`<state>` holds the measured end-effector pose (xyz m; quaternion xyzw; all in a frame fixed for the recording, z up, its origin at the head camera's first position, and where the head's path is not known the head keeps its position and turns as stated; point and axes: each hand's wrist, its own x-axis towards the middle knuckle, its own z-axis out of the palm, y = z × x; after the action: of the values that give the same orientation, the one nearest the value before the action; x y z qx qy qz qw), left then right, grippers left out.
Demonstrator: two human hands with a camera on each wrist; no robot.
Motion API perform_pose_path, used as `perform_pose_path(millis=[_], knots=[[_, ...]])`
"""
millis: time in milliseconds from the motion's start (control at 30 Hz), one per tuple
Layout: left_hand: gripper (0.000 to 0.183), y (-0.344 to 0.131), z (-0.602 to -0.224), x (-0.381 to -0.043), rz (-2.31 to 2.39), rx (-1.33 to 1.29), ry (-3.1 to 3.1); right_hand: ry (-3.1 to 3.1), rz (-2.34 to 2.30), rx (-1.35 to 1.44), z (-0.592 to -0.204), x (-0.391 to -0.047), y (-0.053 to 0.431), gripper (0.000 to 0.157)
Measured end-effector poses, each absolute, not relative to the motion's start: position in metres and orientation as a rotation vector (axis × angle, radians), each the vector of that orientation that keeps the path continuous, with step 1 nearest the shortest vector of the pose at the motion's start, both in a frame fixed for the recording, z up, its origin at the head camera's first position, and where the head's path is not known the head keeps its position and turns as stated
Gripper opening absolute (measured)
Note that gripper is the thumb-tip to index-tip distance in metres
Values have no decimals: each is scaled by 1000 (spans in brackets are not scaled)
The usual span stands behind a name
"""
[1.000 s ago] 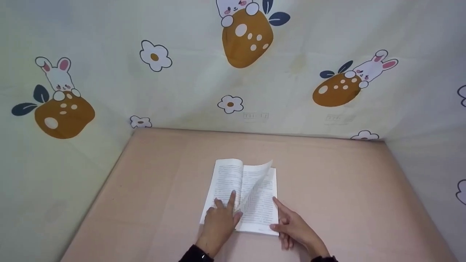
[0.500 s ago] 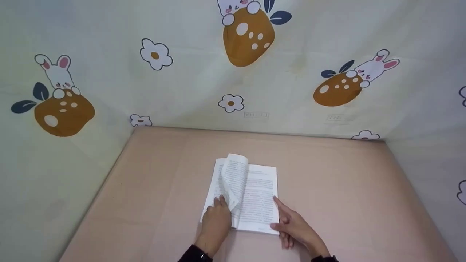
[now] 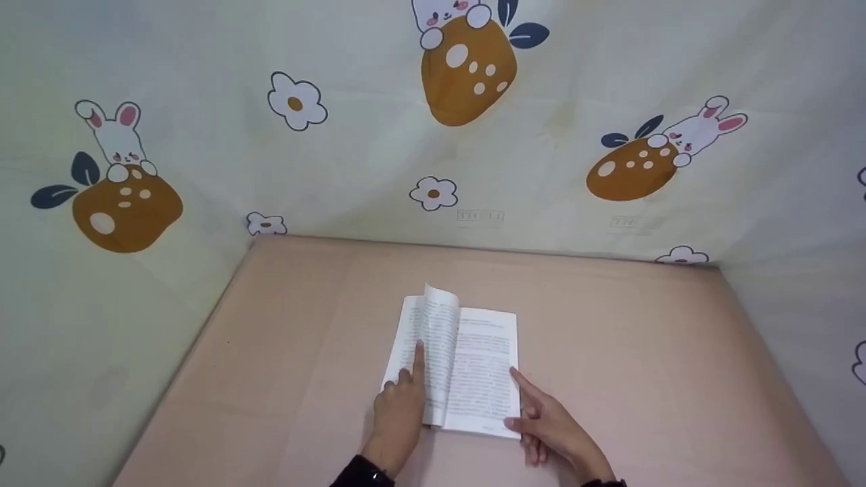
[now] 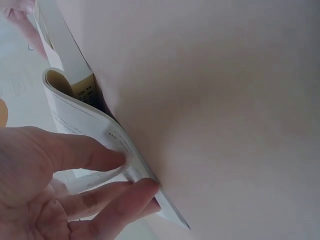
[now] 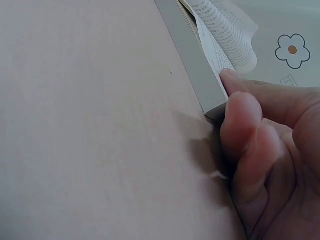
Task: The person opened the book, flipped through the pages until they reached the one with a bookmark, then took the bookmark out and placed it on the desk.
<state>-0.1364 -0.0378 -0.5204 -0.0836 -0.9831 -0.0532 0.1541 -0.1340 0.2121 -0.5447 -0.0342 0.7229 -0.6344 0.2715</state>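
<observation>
An open paperback book (image 3: 482,379) lies on the table, its pages covered in printed text. One leaf (image 3: 441,331) stands curled up over the left-hand side, its top edge lifted. My left hand (image 3: 399,409) is at the left page, with the index finger stretched along the curled leaf. In the left wrist view, the thumb (image 4: 107,156) lies over the leaf and the other fingers are near the page's lower edge. My right hand (image 3: 551,423) holds the book's lower right edge, thumb on the page and index finger along the side; the remaining fingers are curled beside and below it.
A pinkish-beige cover spreads over the table (image 3: 298,325). Pale cloth walls (image 3: 365,142) printed with rabbits, brown fruit and flowers rise behind it and on both sides. Dark sleeves show at both wrists.
The leaf has swung from the right side over to the left. My left hand moved left with it, and its index finger has since straightened onto it. My right hand keeps its hold.
</observation>
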Motion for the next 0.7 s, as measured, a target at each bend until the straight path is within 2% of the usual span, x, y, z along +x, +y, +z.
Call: perform_pose_path(millis=[100,300,700], knots=[[72,-38,-522,-136,-128,-245,-2828,1935,-1700,-74,-545,-134,211,90],[45,-38,-520,-137,-58,-257,-2850,1957,-1698,-77,-545,-135,212,89],[30,-40,-512,-140,-92,-213,-3018,1969,-1680,-82,-543,-135,212,89]])
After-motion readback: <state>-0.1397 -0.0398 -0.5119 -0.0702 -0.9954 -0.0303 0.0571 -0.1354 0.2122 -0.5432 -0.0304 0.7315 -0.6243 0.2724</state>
